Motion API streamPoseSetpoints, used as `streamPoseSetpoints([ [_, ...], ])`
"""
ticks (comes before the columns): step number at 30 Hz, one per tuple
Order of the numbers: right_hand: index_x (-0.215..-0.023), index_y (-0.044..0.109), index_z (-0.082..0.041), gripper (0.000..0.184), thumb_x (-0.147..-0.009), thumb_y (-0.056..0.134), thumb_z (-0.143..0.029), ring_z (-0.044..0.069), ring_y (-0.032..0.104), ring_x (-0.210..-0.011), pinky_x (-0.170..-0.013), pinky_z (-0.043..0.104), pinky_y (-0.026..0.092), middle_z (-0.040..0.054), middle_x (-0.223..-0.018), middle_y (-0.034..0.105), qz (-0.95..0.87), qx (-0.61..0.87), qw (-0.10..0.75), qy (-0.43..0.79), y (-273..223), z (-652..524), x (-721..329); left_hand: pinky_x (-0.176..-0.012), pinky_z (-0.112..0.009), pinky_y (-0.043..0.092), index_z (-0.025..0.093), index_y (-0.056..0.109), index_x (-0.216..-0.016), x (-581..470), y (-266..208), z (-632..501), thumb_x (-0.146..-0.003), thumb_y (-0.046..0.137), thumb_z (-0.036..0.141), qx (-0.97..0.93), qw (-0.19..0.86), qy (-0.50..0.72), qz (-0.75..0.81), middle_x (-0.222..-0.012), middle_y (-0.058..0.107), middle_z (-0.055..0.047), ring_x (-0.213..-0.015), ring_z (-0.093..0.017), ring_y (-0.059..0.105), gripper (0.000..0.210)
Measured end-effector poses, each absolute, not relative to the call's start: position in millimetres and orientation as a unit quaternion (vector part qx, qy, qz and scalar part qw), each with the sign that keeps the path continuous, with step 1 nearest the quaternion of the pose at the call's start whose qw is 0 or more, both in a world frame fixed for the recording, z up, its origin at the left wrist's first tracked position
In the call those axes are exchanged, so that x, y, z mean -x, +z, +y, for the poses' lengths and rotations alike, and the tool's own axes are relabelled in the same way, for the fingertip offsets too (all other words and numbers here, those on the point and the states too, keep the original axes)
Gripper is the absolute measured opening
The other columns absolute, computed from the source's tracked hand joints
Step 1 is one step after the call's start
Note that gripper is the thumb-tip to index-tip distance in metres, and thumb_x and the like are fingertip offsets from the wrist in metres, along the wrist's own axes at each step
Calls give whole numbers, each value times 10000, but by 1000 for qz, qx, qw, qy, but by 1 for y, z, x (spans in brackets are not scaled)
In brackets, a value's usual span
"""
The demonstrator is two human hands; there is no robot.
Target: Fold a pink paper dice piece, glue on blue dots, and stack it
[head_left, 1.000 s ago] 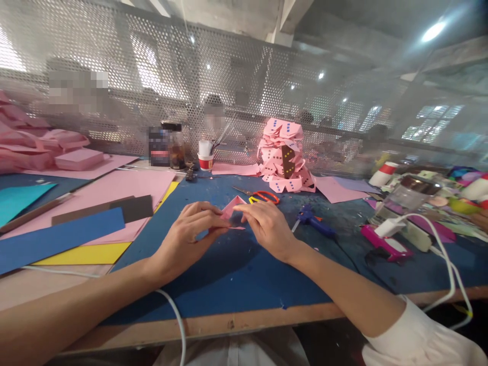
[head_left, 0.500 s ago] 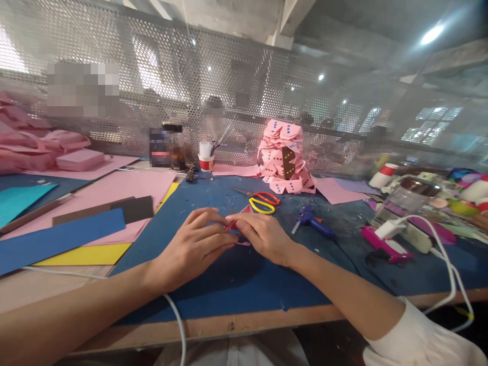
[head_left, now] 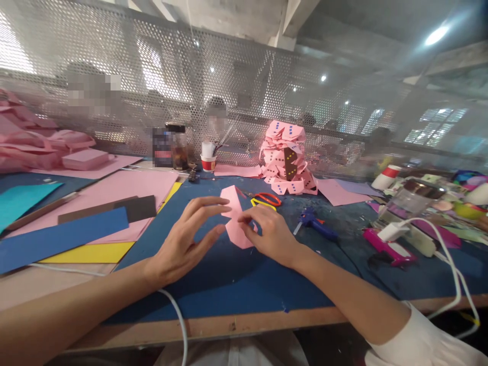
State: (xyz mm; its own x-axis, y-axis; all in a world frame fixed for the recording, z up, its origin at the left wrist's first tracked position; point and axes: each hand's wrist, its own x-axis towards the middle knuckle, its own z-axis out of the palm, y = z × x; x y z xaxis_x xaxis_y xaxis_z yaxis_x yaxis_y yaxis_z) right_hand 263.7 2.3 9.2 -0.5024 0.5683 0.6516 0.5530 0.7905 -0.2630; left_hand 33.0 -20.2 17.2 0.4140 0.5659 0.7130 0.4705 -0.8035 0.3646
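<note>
A folded pink paper piece (head_left: 237,237) with angled edges stands over the middle of the blue mat. My right hand (head_left: 275,235) pinches its right side between thumb and fingers. To the left of the piece, my left hand (head_left: 183,239) has its fingers and thumb apart; the fingertips are close to the paper, and I cannot tell whether they touch it. Just behind lie scissors (head_left: 270,198) with red and yellow handles, partly hidden by the paper and my right hand. A blue glue gun (head_left: 318,224) rests to the right of that hand.
At the back stands a stack of pink folded paper pieces (head_left: 285,157) with coloured dots. Coloured sheets, including a blue strip (head_left: 64,239), lie on the left. A magenta device (head_left: 387,247) with a white cable and a clear jar (head_left: 407,201) are on the right.
The pink paper has been turned so its broad face shows. My left hand has let go and its fingers have spread, while my right hand keeps its pinch. The view has shifted slightly.
</note>
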Motion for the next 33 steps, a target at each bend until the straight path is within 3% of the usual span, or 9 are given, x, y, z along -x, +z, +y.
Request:
streamPoseSetpoints([
  [9,-1141,543,-187,190,-979,472,-116,231,624,-940,-886,391,425,82,-1014,704,-879,315,341,-111,14,-1,-263,-1099,-450,406,246,533,-1308,-32,8,1,-971,542,399,-729,181,513,416,-1348,578,-81,-1285,-264,517,371],
  [15,-1187,544,-198,258,-968,468,-84,242,614,-1000,-924,412,394,73,-1087,717,-887,308,323,-118,11,2,-266,-962,-387,482,233,576,-1263,-33,7,2,-947,580,450,-685,310,511,416,-1128,673,-65,-1096,-244,632,384],
  [22,-1165,565,-196,232,-970,482,-103,237,620,-981,-925,413,388,69,-1059,725,-892,310,312,-105,12,-1,-264,-843,-333,502,218,598,-1181,-34,14,1,-921,620,449,-649,376,516,414,-1002,691,-29,-938,-211,673,349],
  [28,-1116,586,-221,124,-1003,533,-218,195,660,-926,-906,373,436,37,-979,719,-862,334,380,-19,16,0,-264,-804,-308,511,210,623,-1111,-35,15,-2,-909,638,427,-651,401,503,403,-972,708,-22,-910,-200,671,298],
  [33,-1202,585,-239,218,-987,566,-202,164,670,-894,-951,374,489,60,-1153,671,-832,333,440,48,19,4,-265,-794,-304,511,207,646,-1071,-35,15,-6,-903,649,384,-660,433,488,373,-953,721,-26,-918,-205,672,244],
])
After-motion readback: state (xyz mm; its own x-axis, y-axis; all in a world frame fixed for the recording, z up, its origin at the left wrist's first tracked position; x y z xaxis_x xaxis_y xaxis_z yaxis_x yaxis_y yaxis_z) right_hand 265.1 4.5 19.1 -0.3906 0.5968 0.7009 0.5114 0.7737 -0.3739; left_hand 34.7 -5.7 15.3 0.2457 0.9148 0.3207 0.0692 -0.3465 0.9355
